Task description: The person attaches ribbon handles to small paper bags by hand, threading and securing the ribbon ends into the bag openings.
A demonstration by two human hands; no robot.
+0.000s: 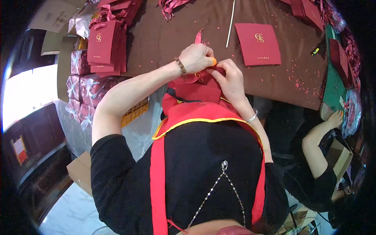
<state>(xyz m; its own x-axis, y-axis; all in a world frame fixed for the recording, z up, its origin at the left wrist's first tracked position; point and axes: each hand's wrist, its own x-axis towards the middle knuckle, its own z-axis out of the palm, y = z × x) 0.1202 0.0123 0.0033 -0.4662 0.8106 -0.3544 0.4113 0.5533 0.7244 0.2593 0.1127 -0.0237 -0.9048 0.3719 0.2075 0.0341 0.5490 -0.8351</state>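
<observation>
A dark red paper gift bag (198, 93) with gold print lies in front of me at the near edge of the brown-covered table. My left hand (195, 58), with a beaded bracelet and an orange cover on one fingertip, is closed at the bag's upper part. Pinched in close beside it, my right hand (229, 76) wears a silver bangle. Both hands grip the bag around its top and ribbon. A red ribbon end (199, 37) sticks up beyond my left hand. My fingers hide exactly what each one pinches.
Another flat red bag (258, 45) and a thin white stick (231, 24) lie on the table (164, 39). Stacked bags (102, 45) and plastic-wrapped boxes (91, 88) stand left. Red scraps (305, 85) litter the right, near a green board (334, 88) and another person's arm (316, 147).
</observation>
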